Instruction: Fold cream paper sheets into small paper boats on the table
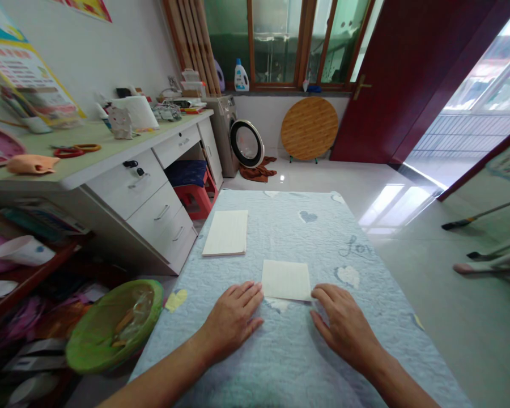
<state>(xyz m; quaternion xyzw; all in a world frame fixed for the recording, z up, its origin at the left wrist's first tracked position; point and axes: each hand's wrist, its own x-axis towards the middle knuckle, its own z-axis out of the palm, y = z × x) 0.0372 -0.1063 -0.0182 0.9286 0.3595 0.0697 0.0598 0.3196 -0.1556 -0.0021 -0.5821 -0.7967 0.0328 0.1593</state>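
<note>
A small cream sheet of lined paper, perhaps folded, lies flat on the blue quilted cloth covering the table. At the sheet's left edge rests my left hand, palm down with its fingers stretched out. My right hand is at the lower right corner, fingertips touching or very near the edge and the thumb held apart. Neither hand grips the paper. Farther back on the left lies a larger pad of cream lined paper, which no hand touches.
Left of the table stand a white desk with scissors on it and a green basket on the floor. Beyond are a red stool, a washing machine with its door swung out, and a round wooden tabletop.
</note>
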